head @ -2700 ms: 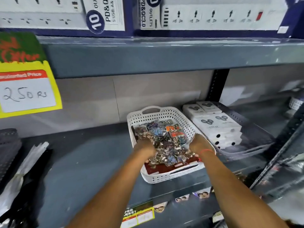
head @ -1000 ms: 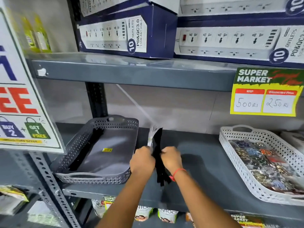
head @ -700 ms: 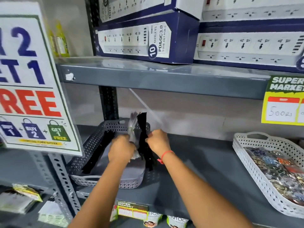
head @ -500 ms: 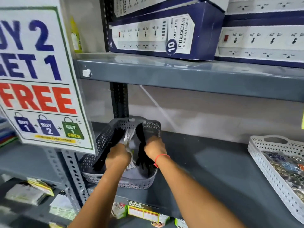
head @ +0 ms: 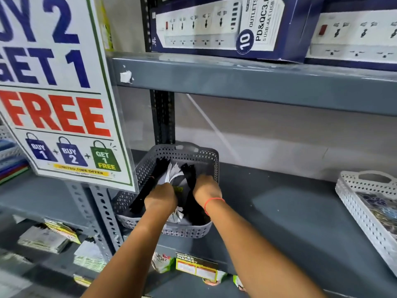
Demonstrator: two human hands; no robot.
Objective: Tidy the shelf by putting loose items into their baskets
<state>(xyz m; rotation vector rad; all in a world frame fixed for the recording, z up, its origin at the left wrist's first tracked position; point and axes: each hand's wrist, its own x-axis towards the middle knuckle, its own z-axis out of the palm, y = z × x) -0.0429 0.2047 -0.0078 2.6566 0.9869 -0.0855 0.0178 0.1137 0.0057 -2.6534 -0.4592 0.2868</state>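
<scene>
A grey perforated basket (head: 206,160) stands at the left end of the middle shelf. Both my hands are inside it. My left hand (head: 160,200) is closed around a bundle of white strips (head: 174,171), whose ends fan out above and below the fist. My right hand (head: 206,191) grips a bundle of black strips (head: 190,175) beside it. More black strips (head: 148,186) lie along the basket's left side. A white perforated basket (head: 352,190) filled with small colourful trinkets sits at the shelf's right end.
A large "Buy 2 Get 1 Free" sign (head: 58,100) hangs left of the grey basket, overlapping its corner. Boxed power strips (head: 221,24) fill the upper shelf. A perforated upright post (head: 162,119) stands behind the basket. Packets and price tags (head: 196,268) sit on lower shelves.
My hands left the white basket, gathered the white and black strip bundles from the shelf and carried them left and down into the grey basket. The view panned left with them.
</scene>
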